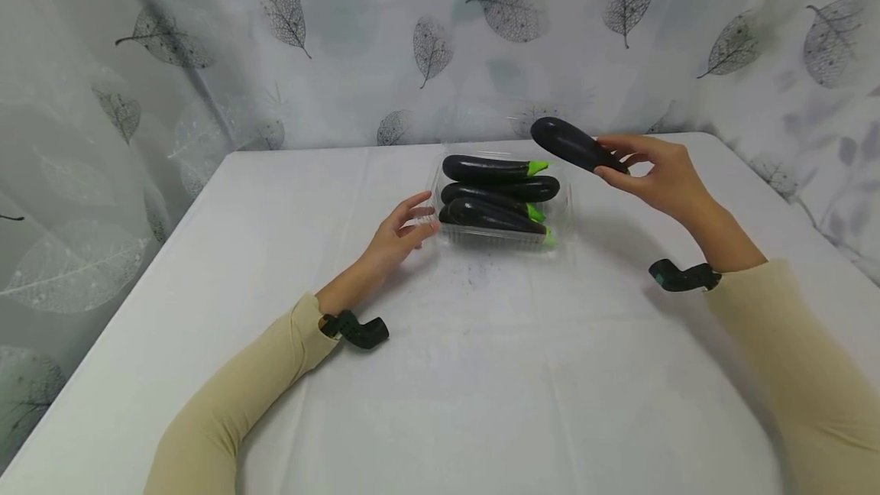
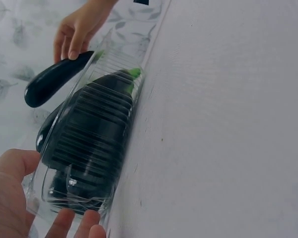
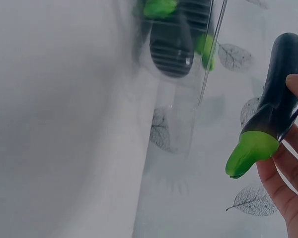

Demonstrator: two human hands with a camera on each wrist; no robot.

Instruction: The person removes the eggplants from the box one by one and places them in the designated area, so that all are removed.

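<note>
Since my right hand (image 1: 649,170) has the lifted eggplant (image 1: 567,141) clamped between thumb and fingers close to its green cap (image 3: 258,147), the long dark body sticks out leftward from the grip, likely so the fingers keep clear of the tub (image 1: 560,212). That tub sits lower and to the left of this grip, on the table (image 1: 447,373). My left hand (image 1: 397,234) is at its near end, thumb and fingers apart, loosely bent around the corner, probably to steady it; can't tell how hard it presses, if at all. Other eggplants (image 1: 495,216) lie heaped just right of the left fingers, roughly lengthwise, I guess because the tub's shape suits that. At least four; overlap hides the exact count. Ribbed plastic blurs them in the left wrist view. The right wrist view crops the right hand, and the clear flap (image 3: 181,124) there, maybe a lid, barely reads.
</note>
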